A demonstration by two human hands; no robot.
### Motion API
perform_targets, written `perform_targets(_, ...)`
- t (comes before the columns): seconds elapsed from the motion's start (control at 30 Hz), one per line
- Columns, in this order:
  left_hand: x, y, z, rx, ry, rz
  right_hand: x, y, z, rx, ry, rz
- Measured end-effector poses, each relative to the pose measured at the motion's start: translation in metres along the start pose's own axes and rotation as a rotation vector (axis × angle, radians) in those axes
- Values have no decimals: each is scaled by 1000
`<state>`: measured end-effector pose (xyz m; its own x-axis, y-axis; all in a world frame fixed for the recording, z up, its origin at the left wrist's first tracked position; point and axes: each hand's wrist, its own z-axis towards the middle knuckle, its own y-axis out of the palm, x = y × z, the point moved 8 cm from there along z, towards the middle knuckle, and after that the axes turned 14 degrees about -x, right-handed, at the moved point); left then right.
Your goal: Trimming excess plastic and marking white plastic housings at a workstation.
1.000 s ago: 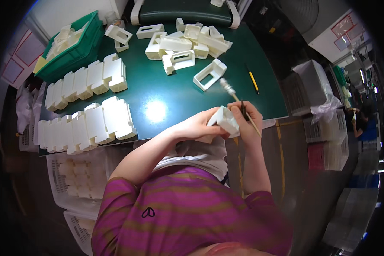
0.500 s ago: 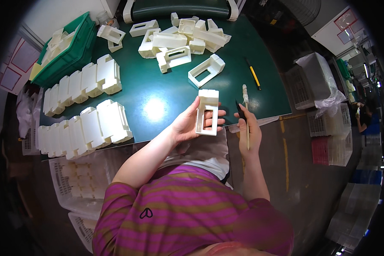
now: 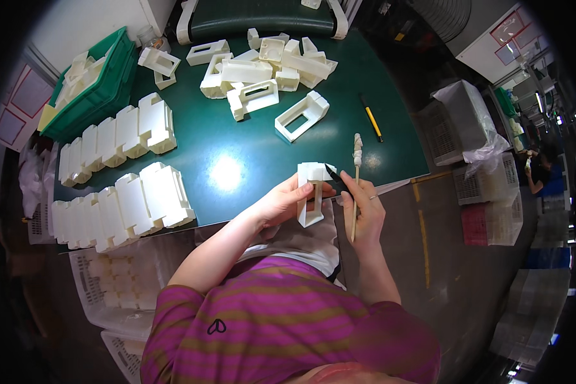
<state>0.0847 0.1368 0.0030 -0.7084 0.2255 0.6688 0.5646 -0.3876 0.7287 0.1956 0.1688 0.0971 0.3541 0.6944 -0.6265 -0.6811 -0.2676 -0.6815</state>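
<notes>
Left hand point(image 3: 281, 203): gripping 1 white frame point(image 3: 303, 209) at the near edge of the tabletop point(image 3: 201, 121), long axis running away from the body. Right hand point(image 3: 367, 214): closed on 1 wrapped-tip stick point(image 3: 357, 153) and 1 black blade point(image 3: 333, 174), pointing toward the frame's far end. Outward left: 2 part rows point(image 3: 125, 205).

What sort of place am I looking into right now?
Probably a factory workstation: rows of similar white parts lie on a green table, what looks like a conveyor stands at its far edge, and crates are stacked on the floor to the right.
</notes>
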Motion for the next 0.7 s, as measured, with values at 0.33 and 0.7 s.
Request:
perform_targets(0.33,1,0,-4,-3,27,-59,-9,3,-6,-1,9,-169)
perform_targets(0.7,-4,-6,-3,-13,30,-12,-7,0,-5,23,36,-151)
